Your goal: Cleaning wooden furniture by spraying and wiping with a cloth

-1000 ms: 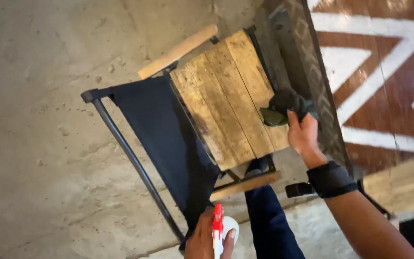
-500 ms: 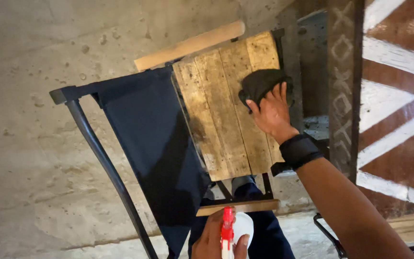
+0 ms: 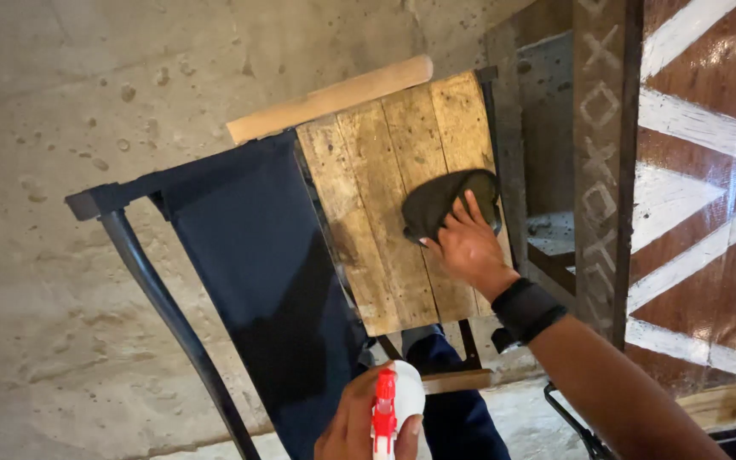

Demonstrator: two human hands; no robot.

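A chair with a worn wooden plank seat, round wooden armrests and a dark blue fabric back stands below me. My right hand, with a black band at the wrist, presses a dark cloth flat onto the right side of the seat. My left hand at the bottom edge grips a spray bottle with a white body and a red trigger head, held upright just in front of the seat.
The floor on the left is bare pitted concrete. A dark red surface with white stripes and a patterned vertical post stand at the right. A black metal chair frame tube runs diagonally at the lower left.
My right hand has slid the cloth from the far right edge of the seat toward its middle. The view has shifted, and the spray bottle stays low in my left hand.
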